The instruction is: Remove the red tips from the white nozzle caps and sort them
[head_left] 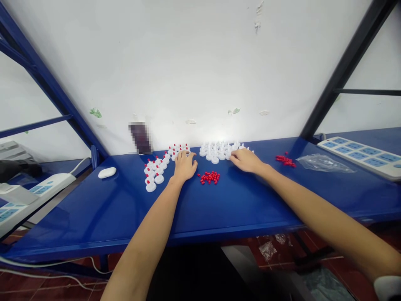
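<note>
My left hand reaches over the table with its fingers apart, at the right end of a curved group of white nozzle caps with red tips. Its fingertips partly hide the caps behind them, and I see nothing held in it. My right hand is curled at the right side of a cluster of plain white nozzle caps. Its thumb and fingers close on a white nozzle cap at the cluster's edge, partly hidden by the hand. Between both hands lies a pile of small red tips.
More red tips lie at the right, beside a clear plastic bag. A power strip stands farther right. On the left are a white earbud case and a blurred-out phone-like object against the wall. Blue posts frame the blue table.
</note>
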Action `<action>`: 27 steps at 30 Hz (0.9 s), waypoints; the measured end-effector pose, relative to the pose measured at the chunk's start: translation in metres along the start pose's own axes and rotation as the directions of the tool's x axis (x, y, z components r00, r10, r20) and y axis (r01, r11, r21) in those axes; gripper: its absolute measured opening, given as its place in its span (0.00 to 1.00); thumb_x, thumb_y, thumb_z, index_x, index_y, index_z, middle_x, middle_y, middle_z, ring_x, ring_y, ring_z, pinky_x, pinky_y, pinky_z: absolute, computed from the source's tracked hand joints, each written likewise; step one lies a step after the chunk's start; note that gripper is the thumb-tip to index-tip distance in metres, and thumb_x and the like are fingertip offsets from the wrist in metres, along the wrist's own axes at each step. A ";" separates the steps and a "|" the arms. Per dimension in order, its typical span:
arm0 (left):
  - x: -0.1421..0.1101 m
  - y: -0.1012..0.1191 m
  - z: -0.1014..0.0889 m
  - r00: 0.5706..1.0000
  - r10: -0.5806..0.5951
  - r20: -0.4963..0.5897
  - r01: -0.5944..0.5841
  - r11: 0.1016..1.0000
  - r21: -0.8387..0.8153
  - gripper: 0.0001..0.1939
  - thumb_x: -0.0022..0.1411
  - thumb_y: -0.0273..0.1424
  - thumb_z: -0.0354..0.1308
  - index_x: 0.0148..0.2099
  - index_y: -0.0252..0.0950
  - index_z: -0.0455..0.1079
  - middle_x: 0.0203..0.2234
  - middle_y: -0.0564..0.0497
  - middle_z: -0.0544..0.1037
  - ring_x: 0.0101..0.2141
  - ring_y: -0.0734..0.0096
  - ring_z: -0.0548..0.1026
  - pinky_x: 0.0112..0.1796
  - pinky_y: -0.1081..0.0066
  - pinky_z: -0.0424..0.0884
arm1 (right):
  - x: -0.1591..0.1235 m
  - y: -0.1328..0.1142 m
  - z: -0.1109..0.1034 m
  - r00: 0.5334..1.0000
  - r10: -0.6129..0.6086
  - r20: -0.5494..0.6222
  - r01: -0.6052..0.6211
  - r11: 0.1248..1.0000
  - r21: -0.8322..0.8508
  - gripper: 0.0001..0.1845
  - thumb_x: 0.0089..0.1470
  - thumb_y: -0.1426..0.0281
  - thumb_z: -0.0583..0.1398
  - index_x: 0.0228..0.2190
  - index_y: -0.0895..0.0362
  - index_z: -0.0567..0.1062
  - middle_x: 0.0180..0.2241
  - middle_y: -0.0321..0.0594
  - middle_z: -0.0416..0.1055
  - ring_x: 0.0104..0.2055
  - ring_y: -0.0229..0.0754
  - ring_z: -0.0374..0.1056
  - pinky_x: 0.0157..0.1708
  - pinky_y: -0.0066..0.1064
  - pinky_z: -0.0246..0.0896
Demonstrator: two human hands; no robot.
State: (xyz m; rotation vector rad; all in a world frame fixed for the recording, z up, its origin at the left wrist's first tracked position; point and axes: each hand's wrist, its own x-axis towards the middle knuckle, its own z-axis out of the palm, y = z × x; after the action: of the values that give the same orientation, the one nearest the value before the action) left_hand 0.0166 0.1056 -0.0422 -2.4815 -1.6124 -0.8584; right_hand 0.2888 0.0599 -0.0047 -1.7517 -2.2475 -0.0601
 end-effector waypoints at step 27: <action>-0.018 0.073 -0.013 0.995 0.062 -0.077 -0.097 0.724 -0.683 0.06 0.64 0.29 0.54 0.39 0.36 0.72 0.34 0.50 0.79 0.35 0.71 0.76 0.39 0.72 0.72 | -0.019 -0.050 0.010 0.960 -0.257 -0.114 0.280 0.906 0.317 0.21 0.65 0.54 0.50 0.37 0.56 0.73 0.31 0.41 0.73 0.30 0.41 0.66 0.31 0.29 0.52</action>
State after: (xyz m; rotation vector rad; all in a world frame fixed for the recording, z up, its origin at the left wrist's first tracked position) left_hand 0.0684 0.0535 -0.0220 -2.9014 -1.3028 -1.7609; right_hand 0.2434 0.0317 -0.0122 -1.2435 -2.2751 0.1868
